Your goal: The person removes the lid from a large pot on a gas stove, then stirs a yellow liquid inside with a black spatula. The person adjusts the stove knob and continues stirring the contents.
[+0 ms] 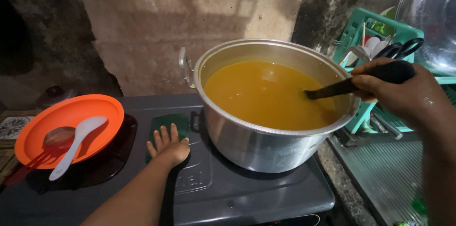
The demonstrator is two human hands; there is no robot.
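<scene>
— Orange-yellow soup, where does it sit?
— It fills the wide, round aluminium pot at the centre of the frame, on the dark grey stove top.
— And the right hand?
— At the right edge, wrapped tight around the black plastic handle of a ladle, which slants down into the soup near the pot's right rim.
— The left hand?
— Lower centre, flat on the stove top with fingers spread, just left of the pot, its fingertips on a dark green square panel. It holds nothing.
— What else?
— At the left, a round orange plastic plate carries a white plastic spoon and a red slotted utensil. At the upper right, a teal plastic rack holds black-handled scissors.
</scene>
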